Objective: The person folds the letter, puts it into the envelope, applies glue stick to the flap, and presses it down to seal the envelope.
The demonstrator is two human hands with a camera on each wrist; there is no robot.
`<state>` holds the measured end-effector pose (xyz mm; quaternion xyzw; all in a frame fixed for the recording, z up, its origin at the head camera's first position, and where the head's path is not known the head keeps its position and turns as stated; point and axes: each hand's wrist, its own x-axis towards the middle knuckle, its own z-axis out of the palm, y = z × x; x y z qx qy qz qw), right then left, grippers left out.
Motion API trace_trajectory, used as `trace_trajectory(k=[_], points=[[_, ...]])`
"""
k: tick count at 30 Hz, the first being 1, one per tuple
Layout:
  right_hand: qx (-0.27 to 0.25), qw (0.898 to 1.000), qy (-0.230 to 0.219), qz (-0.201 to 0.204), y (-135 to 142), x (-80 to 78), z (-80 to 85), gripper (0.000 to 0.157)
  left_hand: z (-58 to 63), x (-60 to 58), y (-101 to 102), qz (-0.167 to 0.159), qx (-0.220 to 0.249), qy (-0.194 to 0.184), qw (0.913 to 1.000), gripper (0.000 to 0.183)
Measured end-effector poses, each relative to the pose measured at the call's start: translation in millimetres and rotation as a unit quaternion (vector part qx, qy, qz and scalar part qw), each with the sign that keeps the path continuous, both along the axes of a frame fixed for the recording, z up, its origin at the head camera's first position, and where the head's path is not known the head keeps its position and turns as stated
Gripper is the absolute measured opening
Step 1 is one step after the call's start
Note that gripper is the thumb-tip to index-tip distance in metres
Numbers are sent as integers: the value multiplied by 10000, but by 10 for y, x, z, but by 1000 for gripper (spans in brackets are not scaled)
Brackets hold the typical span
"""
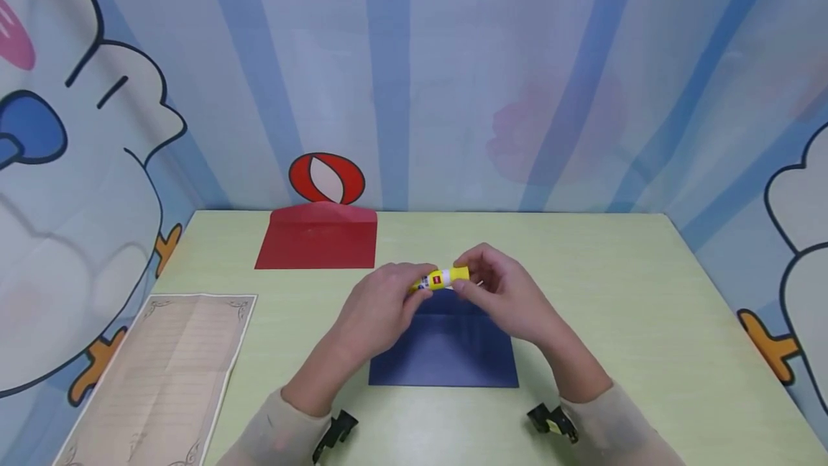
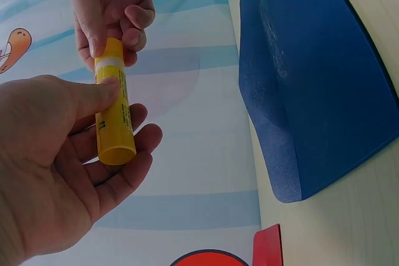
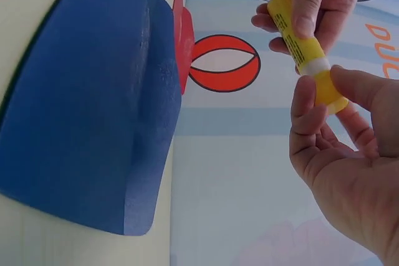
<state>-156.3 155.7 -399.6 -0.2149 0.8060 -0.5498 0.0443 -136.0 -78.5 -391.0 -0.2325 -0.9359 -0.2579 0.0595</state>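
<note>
Above the blue envelope (image 1: 446, 362), head view: yellow glue stick (image 1: 440, 279) held crosswise near the flap's far edge, clasped between both hands.
Left hand (image 1: 383, 304), head view: thumb and fingers grip the barrel's left end.
Right hand (image 1: 511, 295), head view: thumb and finger pinch the yellow end on the right.
Blue envelope, head view: flat on the table (image 1: 601, 272), flap unfolded away from the person.
Red envelope (image 1: 317, 244), head view: farther back on the left, its flap also unfolded.
Lined sheet (image 1: 164, 372), head view: at the table's left, decorated corners, creases visible.
Barrel, left wrist view: left thumb lies along the near side, fingers curl behind; the end nearest the camera protrudes past the thumb.
Flap, left wrist view: pale streaks near the fold; whether glue or glare, cannot tell.
Yellow end, right wrist view: right thumb and fingertips close round the short section beyond the white band, presumably a cap; whether fully seated, cannot tell.
Handling, judged: light, stiff plastic; smooth, so it may turn or slip under a loose pinch. Not fragile outside; any glue inside likely soft.
Hold, judged: barrel mid-length with one hand, yellow end just past the band with the other.
</note>
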Motion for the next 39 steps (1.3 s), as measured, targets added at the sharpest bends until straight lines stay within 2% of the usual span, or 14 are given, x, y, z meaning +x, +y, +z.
trace_trajectory(k=[3, 6, 10, 13, 16, 19, 23, 28, 39], points=[[20, 9999, 93, 40, 38, -17, 23, 23, 1, -6, 1, 10, -8, -8, 10000, 44], [230, 9995, 188, -98, 109, -45, 51, 24, -1, -12, 4, 132, -52, -16, 9999, 43], [948, 9938, 367, -447, 264, -108, 92, 29, -15, -20, 9, 316, -46, -28, 9995, 42], [1741, 9807, 580, -677, 442, -195, 104, 29, -26, -23, 14, 376, 46, -22, 9993, 42], [2545, 9612, 667, -826, 662, -303, 92, 26, -30, -24, 21, 422, 173, -16, 9990, 43], [3178, 9426, 632, -806, 887, -408, 35, 25, -32, -23, 29, 447, 276, -29, 9986, 43], [3759, 9218, 608, -733, 1135, -527, -95, 28, -33, -16, 33, 465, 360, -30, 9983, 43], [4171, 9063, 324, -605, 1335, -596, -232, 25, -34, -6, 32, 507, 395, -10, 9979, 45], [4444, 8952, -91, -325, 1409, -571, -328, 21, -29, 3, 24, 576, 441, -48, 9974, 46]])
